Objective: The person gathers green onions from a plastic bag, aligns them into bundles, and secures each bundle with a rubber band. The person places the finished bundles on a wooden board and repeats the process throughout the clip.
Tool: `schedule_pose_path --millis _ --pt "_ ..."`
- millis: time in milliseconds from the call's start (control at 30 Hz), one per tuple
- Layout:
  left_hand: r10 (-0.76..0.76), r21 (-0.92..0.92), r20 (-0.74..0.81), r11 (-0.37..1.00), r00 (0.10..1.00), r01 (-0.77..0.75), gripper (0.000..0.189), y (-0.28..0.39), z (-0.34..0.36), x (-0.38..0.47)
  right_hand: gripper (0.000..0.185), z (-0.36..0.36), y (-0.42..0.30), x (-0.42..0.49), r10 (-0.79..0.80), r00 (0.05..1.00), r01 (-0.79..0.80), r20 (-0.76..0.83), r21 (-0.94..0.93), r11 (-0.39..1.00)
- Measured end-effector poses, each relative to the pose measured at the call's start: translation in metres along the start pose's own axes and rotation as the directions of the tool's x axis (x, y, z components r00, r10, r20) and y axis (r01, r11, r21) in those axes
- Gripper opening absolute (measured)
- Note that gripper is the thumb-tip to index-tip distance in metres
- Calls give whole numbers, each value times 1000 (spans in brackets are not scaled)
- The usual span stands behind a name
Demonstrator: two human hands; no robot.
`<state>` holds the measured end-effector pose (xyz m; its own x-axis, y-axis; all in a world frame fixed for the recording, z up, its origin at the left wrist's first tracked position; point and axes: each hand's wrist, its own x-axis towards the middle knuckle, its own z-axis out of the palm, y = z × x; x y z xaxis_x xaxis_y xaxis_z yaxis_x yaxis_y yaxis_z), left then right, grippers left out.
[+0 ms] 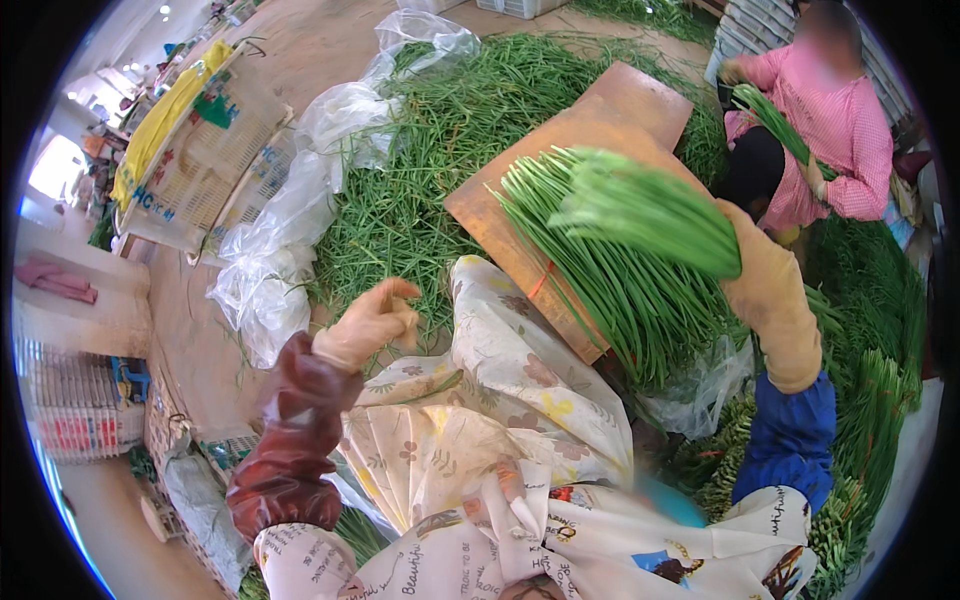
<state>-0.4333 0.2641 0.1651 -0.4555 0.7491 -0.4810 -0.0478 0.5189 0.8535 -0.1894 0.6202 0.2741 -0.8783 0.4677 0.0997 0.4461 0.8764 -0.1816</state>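
Observation:
My right hand (757,262), in a tan rubber glove with a blue sleeve, grips a bunch of long green stalks (645,210), blurred at its far end. Beneath that bunch lies a larger pile of the same stalks (637,307) across a rust-coloured board (487,187). A red band (541,280) shows at the pile's left edge. My left hand (375,322), in a pale glove with a dark red sleeve cover, is raised left of the board with its fingers bent and nothing seen in them. A flowered apron (510,390) covers my lap.
Loose green stalks (390,225) heap beyond and left of the board, edged by clear plastic sheeting (322,150). At upper right, a person in pink (847,135) holds a green bunch. More bunches (877,405) lie at right. Plastic crates (202,165) stand at upper left.

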Motion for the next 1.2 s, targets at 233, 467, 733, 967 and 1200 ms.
schedule_pose_path --millis 233,467,733,967,1200 --pt "745 989 145 -129 651 -74 62 -1 39 143 38 133 19 87 236 972 -237 26 64 969" --pt "890 951 256 -162 377 -263 42 12 89 227 49 190 4 127 230 971 -227 -68 48 973" --pt "744 921 384 -266 547 -285 70 47 98 275 55 182 15 124 -92 993 100 67 -125 987" --pt "724 929 364 -241 586 -280 68 50 95 268 25 174 8 205 284 953 -298 110 148 943" --pt "905 959 229 -145 360 -245 47 64 121 270 28 300 55 240 386 565 -806 730 386 449"
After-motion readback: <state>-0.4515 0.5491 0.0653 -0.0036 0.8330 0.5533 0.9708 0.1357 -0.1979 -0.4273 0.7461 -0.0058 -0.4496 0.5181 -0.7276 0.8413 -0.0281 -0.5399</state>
